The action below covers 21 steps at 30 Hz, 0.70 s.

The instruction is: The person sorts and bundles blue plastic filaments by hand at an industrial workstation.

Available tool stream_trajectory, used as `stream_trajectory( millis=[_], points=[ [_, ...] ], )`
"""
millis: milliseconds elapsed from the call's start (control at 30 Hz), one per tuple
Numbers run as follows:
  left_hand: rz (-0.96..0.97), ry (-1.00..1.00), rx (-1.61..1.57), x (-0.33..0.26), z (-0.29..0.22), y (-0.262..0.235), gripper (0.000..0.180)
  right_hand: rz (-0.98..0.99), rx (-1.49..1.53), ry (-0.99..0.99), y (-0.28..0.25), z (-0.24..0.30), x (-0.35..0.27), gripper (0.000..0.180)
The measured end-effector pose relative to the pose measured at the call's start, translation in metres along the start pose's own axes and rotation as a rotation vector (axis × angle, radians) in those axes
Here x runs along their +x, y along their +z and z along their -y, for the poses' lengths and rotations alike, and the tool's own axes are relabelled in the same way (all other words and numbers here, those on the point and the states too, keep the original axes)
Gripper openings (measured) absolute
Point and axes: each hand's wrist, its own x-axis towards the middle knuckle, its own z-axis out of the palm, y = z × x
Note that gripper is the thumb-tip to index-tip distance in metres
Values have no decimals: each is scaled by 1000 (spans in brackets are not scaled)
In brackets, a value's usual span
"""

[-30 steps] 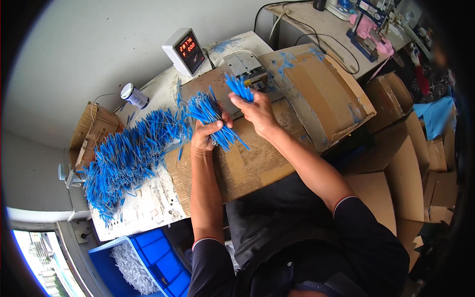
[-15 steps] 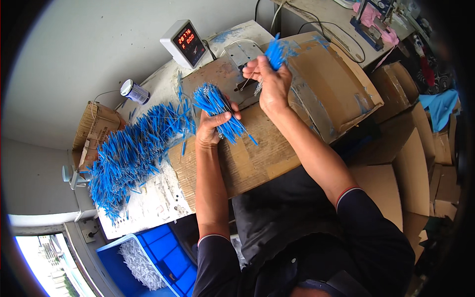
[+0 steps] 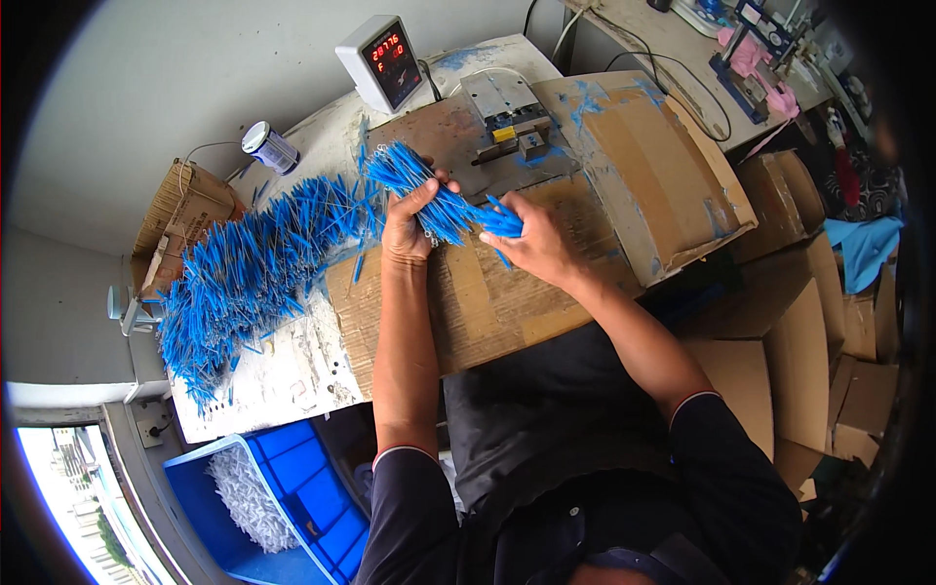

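There is only one view, from the camera on my head, so nothing is shared with a second view. It looks steeply down over my chest and both forearms to the table [image 3: 292, 375] in front of me. My hands are close, near the middle of the picture. The wide lens bends the table edge and darkens the corners of the picture.

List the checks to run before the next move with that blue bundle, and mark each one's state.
1. Left hand gripping the bundle of blue wire pieces: ok.
2. Right hand on the bundle's near end: ok.
3. Bundle ends even: not ok, some stick out.
4. Small metal fixture free of wires: ok.
5. Loose blue pile within left reach: ok.
6. Number of pieces in the bundle: cannot tell.
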Motion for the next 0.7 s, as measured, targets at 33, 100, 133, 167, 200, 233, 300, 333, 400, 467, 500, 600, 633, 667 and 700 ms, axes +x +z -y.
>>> stream_trajectory(
  millis=[33, 100, 133, 167, 200, 233, 300, 333, 400, 467, 500, 600, 633, 667, 700],
  points=[
    [-2, 11, -3, 0, -1, -1, 45, 48, -41, -32, 0, 6, -1, 16],
    [-32, -10, -3, 0, 0, -2, 46, 90, -91, -34, 4, 1, -4, 17],
    [-33, 0, -11, 0, 0, -1, 46, 106, -143, -198, 6, -4, -5, 21],
    [-14, -8, 11, 1, 1, 0, 46, 123, -193, -363, 5, -10, -6, 25],
    [2, -17, 35, 1, 0, -1, 45, 165, -203, -380, 7, -7, -6, 30],
    [0, -10, 29, 0, -1, -2, 45, 172, -206, -384, 7, -10, -5, 30],
    [6, 2, 19, -2, -2, -4, 45, 129, -216, -485, 6, -12, -3, 33],
    [2, 10, 16, -2, -3, -5, 45, 137, -217, -489, 1, -9, -4, 33],
    [-25, 64, -35, -1, -5, -7, 49, 370, -108, -35, -18, 3, -7, 38],
    [-27, 76, -23, -4, -9, -7, 48, 401, -6, 3, -29, 17, -8, 39],
    [-17, 77, -7, -4, -10, -4, 48, 415, 96, 46, -33, 21, -9, 40],
    [39, 102, 62, -4, -11, 8, 49, 313, 160, 67, -33, -1, -15, 31],
    [43, 96, 61, -4, -11, 8, 49, 219, 229, 20, -30, -9, -16, 26],
    [55, 90, 118, -5, -12, 8, 53, 212, 228, 23, -29, -17, -18, 26],
    [67, 84, 176, -6, -13, 9, 56, 137, 281, 53, -28, -18, -18, 19]
  ],
)
